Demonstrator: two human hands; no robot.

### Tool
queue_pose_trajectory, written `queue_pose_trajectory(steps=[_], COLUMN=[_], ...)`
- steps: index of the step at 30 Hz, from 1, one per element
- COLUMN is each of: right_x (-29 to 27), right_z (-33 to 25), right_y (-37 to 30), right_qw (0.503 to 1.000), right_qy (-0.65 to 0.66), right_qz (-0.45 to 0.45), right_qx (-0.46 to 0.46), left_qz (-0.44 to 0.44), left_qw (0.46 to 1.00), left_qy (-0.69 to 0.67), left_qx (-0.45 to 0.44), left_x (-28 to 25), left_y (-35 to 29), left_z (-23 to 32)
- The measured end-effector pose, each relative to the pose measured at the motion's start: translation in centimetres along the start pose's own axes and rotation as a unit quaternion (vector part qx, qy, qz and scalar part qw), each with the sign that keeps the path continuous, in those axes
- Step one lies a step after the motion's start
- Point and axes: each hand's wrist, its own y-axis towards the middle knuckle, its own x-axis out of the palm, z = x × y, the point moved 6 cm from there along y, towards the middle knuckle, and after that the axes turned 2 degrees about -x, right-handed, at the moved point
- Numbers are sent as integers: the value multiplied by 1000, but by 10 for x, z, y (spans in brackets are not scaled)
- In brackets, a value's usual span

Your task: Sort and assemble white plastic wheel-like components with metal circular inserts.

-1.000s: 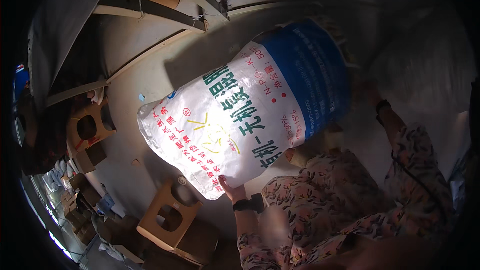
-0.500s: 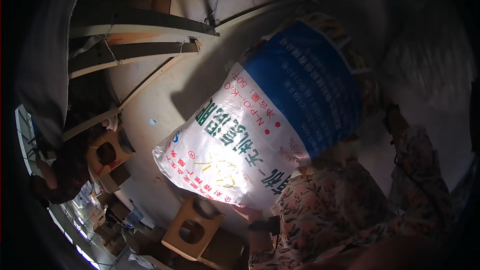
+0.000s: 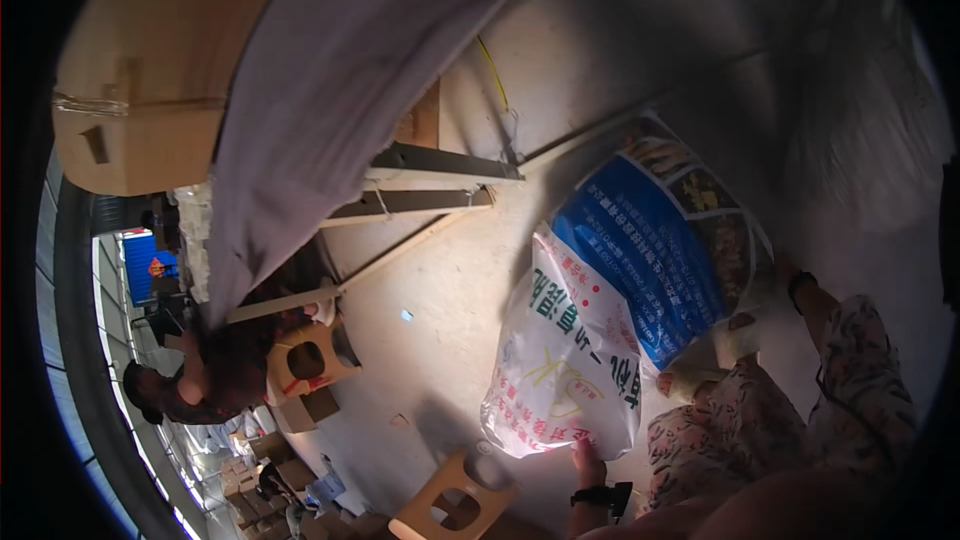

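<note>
A large woven sack point(image 3: 575, 360), white at one end and blue at the other with printed pictures, hangs slantwise before my legs. My left hand point(image 3: 588, 464), with a black band at the wrist, grips the white end's lower edge; the thumb shows on it. At the sack's pictured end, my right hand point(image 3: 787, 272) grips the right edge, its fingers partly hidden in shadow. The sack's underside is out of sight. My floral trousers and sleeve show beside it.
A cardboard piece with cut-out holes point(image 3: 455, 510) stands near the lower edge. Metal rails point(image 3: 430, 180) and a grey cloth point(image 3: 360, 70) are at upper left, beside a big carton point(image 3: 150, 90). Another person point(image 3: 215, 365) is at left by a similar cardboard piece point(image 3: 308, 360).
The view has swung, bringing the cloth, carton and other person further in. The sack looks smaller and has shifted right and lower, its pictured end showing more clearly. Both hands remain at it.
</note>
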Motion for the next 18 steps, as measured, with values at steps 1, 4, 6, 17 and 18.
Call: queue_pose_trajectory(steps=[1,4,6,17,18], right_x=[-7,-74,-83,-145,-150], right_z=[-72,-46,-43,-56,-64], right_y=[-25,-80,-88,-165,-197], right_qw=[999,994,977,990,986], right_qy=[-24,-76,-131,94,145], right_qz=[8,78,101,47,28], right_qx=[-22,17,-131,-97,-81], left_qz=[18,-81,-55,-115,-110], left_qw=[993,982,995,953,954], left_qy=[113,167,89,168,155], left_qx=[12,34,7,225,233], left_x=[-21,6,26,29,31], left_y=[-7,-20,-59,-113,-125], left_z=[9,28,53,174,192])
